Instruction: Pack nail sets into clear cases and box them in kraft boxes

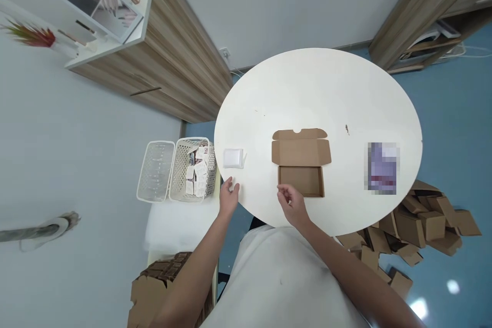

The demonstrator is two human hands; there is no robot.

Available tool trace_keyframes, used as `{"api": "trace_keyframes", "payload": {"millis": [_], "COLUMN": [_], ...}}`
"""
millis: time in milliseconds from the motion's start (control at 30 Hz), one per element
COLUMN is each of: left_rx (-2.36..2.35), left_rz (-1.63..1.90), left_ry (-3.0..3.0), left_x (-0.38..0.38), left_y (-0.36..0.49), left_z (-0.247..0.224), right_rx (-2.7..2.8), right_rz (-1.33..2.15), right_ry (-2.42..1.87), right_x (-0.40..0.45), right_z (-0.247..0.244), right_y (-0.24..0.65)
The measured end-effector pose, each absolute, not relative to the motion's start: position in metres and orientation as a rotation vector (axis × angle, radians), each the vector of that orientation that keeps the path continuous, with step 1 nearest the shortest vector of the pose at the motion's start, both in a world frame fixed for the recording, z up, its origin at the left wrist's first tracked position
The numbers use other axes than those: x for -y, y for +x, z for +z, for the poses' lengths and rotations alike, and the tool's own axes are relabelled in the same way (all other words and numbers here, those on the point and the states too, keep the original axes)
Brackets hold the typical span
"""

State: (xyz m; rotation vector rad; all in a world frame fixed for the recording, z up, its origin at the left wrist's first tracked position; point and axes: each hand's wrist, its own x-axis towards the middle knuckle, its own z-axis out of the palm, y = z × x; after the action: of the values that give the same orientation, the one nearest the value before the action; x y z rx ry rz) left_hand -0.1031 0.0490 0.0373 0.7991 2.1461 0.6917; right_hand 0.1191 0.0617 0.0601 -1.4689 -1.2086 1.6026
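An open brown cardboard mailer box (301, 182) lies on the white oval table, its lid (299, 152) folded back away from me and its inside bare. My right hand (292, 205) is at the near left corner of the box, fingers curled in with their tips at the left wall. To the left, my left hand (229, 198) hovers by the table edge with thumb and fingers apart, holding nothing. Just beyond it rests a small flat white packet (232, 158). A purple item (382, 168), blurred out by pixels, is on the right part of the table.
White perforated basket (210, 179) with several printed packets stands left of the table (319, 82), beside a clear lidded bin (156, 171). Folded cardboard (148, 294) is stacked at lower left. Several brown boxes (409, 225) are piled on the floor at right. A wooden cabinet (172, 56) stands behind left.
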Motion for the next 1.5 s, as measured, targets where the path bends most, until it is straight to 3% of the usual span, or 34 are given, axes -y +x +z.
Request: {"api": "trace_keyframes", "payload": {"millis": [100, 300, 667, 1100, 1300, 1500], "left_rx": [-2.147, -2.069, -1.89, -1.886, -1.869, -1.761], "left_rz": [0.685, 0.571, 0.589, 0.747, 0.764, 0.777], "left_ry": [0.862, 1.026, 1.137, 1.129, 1.391, 1.429], "left_x": [-0.073, -0.109, -0.111, -0.095, -0.099, -0.1], "left_y": [-0.139, -0.169, -0.175, -0.125, -0.063, 0.012], "left_z": [0.032, 0.025, 0.012, 0.04, 0.07, 0.07], "right_rx": [1.124, 1.145, 1.082, 0.89, 0.87, 1.141], "right_rz": [1.781, 1.758, 1.728, 1.757, 1.632, 1.475], "right_ry": [-1.56, -1.805, -1.769, -1.678, -1.559, -1.649], "right_x": [-0.075, -0.105, -0.119, -0.106, -0.098, -0.083], "right_z": [0.054, 0.045, 0.039, 0.063, 0.081, 0.073], "right_y": [0.068, -0.005, -0.048, 0.009, 0.07, 0.15]}}
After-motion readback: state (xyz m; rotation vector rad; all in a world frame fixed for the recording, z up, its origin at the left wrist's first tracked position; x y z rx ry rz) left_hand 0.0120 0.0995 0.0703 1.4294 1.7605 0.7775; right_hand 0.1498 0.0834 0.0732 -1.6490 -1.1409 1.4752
